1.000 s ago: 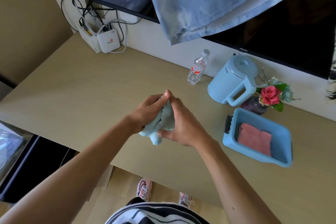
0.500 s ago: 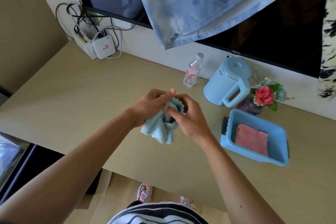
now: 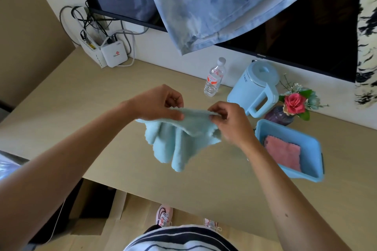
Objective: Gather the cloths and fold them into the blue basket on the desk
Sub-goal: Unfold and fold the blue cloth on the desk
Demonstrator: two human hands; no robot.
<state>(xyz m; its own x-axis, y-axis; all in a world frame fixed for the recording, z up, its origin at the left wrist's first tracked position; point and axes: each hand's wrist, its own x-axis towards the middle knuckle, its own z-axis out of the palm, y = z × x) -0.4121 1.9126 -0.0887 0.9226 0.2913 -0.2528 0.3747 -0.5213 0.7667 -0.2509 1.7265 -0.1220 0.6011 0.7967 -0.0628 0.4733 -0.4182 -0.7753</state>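
Left grip: left hand (image 3: 158,104), centre of frame, thumb and fingers pinched together on the upper edge of the light blue cloth (image 3: 179,134).

Right grip: right hand (image 3: 228,120), just right of centre, fingers pinched on the same upper edge, close beside the left hand; slightly blurred.

Light blue cloth: fluffy, held in the air above the worktop (image 3: 81,108); top edge stretched short between the two hands, the rest hanging in loose folds below them, lowest point toward the lower centre of the frame.

Blue basket (image 3: 314,149): rectangular, on the worktop at centre right, just right of the right wrist.

Pink cloth (image 3: 283,154): lies flat and folded inside the blue basket.

Purple vase (image 3: 278,117): touching or just behind the basket's far edge, holding a pink rose (image 3: 294,103) with green leaves.

Light blue kettle (image 3: 255,91): lid on, handle facing the camera, left of the vase, near the wall.

Clear water bottle (image 3: 214,77): upright, white cap, red label, left of the kettle.

White router box (image 3: 114,54): upper left of frame, at the worktop's far corner, with a tangle of cables (image 3: 89,20) above it.

Dark screen (image 3: 306,22): on the wall across the top of the frame, partly draped by a blue mottled fabric (image 3: 214,2).

Lower edge: striped garment and pink shoes (image 3: 164,215) on the floor.
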